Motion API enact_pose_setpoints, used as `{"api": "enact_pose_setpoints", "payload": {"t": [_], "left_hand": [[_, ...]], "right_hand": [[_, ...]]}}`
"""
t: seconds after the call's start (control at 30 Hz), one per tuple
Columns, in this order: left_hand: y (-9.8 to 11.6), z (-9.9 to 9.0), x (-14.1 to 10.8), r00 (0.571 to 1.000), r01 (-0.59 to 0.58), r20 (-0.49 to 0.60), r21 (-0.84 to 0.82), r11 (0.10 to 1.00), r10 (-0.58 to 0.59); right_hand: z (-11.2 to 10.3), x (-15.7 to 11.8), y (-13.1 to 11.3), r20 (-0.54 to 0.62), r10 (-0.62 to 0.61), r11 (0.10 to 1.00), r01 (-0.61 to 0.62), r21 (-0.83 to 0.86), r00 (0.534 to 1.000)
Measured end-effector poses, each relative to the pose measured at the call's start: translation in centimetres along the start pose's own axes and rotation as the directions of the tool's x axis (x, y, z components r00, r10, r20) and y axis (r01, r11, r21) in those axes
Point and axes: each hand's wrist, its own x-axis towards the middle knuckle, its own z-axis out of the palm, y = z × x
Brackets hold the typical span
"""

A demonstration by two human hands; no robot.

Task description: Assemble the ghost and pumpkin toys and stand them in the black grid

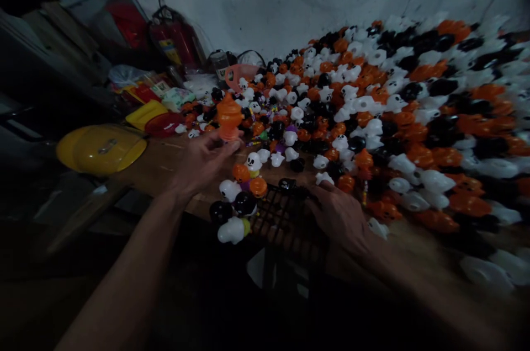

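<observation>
Upright between the thumb and fingers of my left hand (211, 155) is an orange plastic figure (229, 116), pumpkin-like with a pointed top. My right hand (337, 210) is closed at the right end of a dark slotted rack (275, 221), its fingertips on a black plastic figure (287, 184); the dim light blurs the details of that grip. Along the rack's left side stand several figures, among them a white ghost (253, 161), an orange pumpkin (258, 186) and a black head (245, 203). Some have yellow or purple lower parts.
A large heap of white, orange and black figures (372, 97) covers the table's right and back. A yellow cap-shaped object (101, 148) lies at the left edge, near a red scoop-like piece (163, 125). Behind are a fire extinguisher (176, 39), a jar (219, 64) and a pink basket (240, 75).
</observation>
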Motion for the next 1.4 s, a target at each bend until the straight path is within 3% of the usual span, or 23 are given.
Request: {"api": "enact_pose_setpoints", "payload": {"t": [0.13, 0.27, 0.33, 0.53, 0.87, 0.97, 1.07, 1.17, 1.23, 1.4], "left_hand": [[0.0, 2.0, 1.3, 0.974, -0.095, 0.202, -0.032, 0.995, 0.099], [-0.6, 3.1, 1.2, 0.933, -0.193, 0.34, 0.198, 0.961, 0.117], [-0.9, 3.1, 1.0, 0.933, -0.191, 0.349, 0.285, 0.939, 0.084], [-2.0, 2.9, 0.8, 0.957, -0.174, 0.269, 0.241, 0.955, 0.107], [-2.5, 2.9, 0.6, 0.968, -0.125, 0.243, 0.248, 0.961, 0.064], [-1.1, 2.4, -0.1, 0.979, -0.143, 0.188, 0.393, 0.908, 0.073], [1.6, 2.0, -1.7, 0.972, -0.232, 0.16, 0.536, 0.812, 0.172], [3.3, 1.9, -3.5, 0.911, -0.407, 0.274, 0.495, 0.767, 0.307], [3.2, 2.0, -4.1, 0.883, -0.458, 0.331, 0.455, 0.764, 0.333], [0.9, 1.9, -3.8, 0.908, -0.376, 0.317, 0.325, 0.868, 0.275]], "right_hand": [[0.1, 2.2, -1.2, -0.145, -0.015, 0.952, 0.058, 0.299, 0.989], [1.5, 5.1, -2.8, -0.153, -0.004, 0.874, 0.077, 0.48, 0.988], [2.3, 6.0, -3.4, -0.162, -0.013, 0.845, 0.097, 0.525, 0.987], [3.7, 6.7, -3.9, -0.124, -0.077, 0.707, 0.141, 0.693, 0.989], [5.0, 6.0, -3.7, -0.246, -0.087, 0.685, 0.237, 0.689, 0.965], [4.9, 6.0, -3.7, -0.256, -0.091, 0.7, 0.245, 0.671, 0.962], [5.1, 6.0, -3.7, -0.271, -0.089, 0.707, 0.252, 0.661, 0.958], [5.6, 6.1, -3.4, -0.323, -0.138, 0.711, 0.321, 0.626, 0.936], [6.1, 6.2, -3.3, -0.353, -0.17, 0.713, 0.362, 0.6, 0.92], [6.9, 6.3, -3.4, -0.361, -0.174, 0.728, 0.366, 0.579, 0.916]]}}
